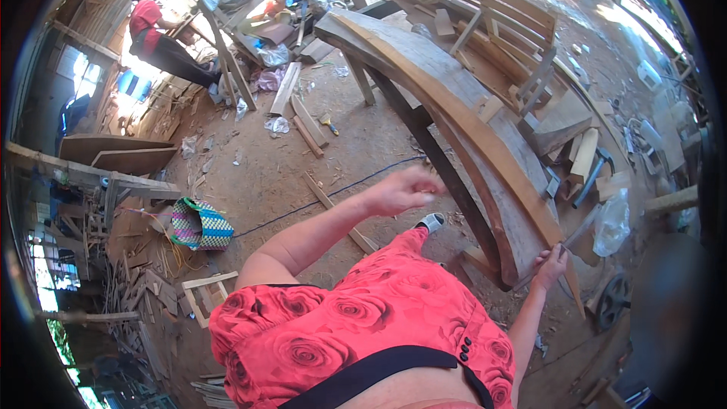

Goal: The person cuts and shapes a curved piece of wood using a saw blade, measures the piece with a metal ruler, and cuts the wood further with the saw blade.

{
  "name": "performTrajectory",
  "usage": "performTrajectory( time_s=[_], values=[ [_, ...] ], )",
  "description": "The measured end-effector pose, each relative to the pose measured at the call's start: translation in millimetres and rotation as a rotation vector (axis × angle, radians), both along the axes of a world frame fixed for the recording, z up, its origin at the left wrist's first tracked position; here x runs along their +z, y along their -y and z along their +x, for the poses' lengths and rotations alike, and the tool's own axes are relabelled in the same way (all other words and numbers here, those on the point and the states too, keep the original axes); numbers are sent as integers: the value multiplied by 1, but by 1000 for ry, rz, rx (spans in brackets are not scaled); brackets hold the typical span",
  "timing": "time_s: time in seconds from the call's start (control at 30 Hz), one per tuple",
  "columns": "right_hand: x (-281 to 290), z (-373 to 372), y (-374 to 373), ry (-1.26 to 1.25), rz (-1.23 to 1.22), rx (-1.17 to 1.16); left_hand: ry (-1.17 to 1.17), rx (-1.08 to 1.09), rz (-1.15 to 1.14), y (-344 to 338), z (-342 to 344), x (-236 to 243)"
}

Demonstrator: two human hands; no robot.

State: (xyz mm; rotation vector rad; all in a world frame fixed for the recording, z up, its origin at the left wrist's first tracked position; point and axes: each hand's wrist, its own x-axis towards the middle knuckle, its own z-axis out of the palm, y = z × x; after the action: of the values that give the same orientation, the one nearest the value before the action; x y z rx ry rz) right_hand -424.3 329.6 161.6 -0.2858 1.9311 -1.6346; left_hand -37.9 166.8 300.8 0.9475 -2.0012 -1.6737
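A long, curved brown wooden plank point(485, 132) lies along the top of a grey wooden workbench point(454, 68). Around the plank's edge near its tapered near end, the fingers of my right hand point(552, 264) are closed. A thin grey strip point(581, 229) extends from beside these fingers; whether they hold it too is unclear. My left hand point(409, 190) is raised in the air left of the bench, apart from it. Its fingers look bent, but motion smears their tips, and I cannot make out anything in them.
A hammer point(593, 179) and a clear plastic bag point(611, 223) lie right of the plank. A slatted wooden chair point(516, 15) stands beyond. On the floor are a woven basket point(201, 225), a brush point(329, 123) and wood scraps. A person in red point(148, 26) is far left.
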Motion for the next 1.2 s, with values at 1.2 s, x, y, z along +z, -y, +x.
performTrajectory(
  time_s=[1.2],
  values=[
    [-4, -1, 1, 2, -18, -67, 460, -911, -326, -58, -117, 8]
  ],
)
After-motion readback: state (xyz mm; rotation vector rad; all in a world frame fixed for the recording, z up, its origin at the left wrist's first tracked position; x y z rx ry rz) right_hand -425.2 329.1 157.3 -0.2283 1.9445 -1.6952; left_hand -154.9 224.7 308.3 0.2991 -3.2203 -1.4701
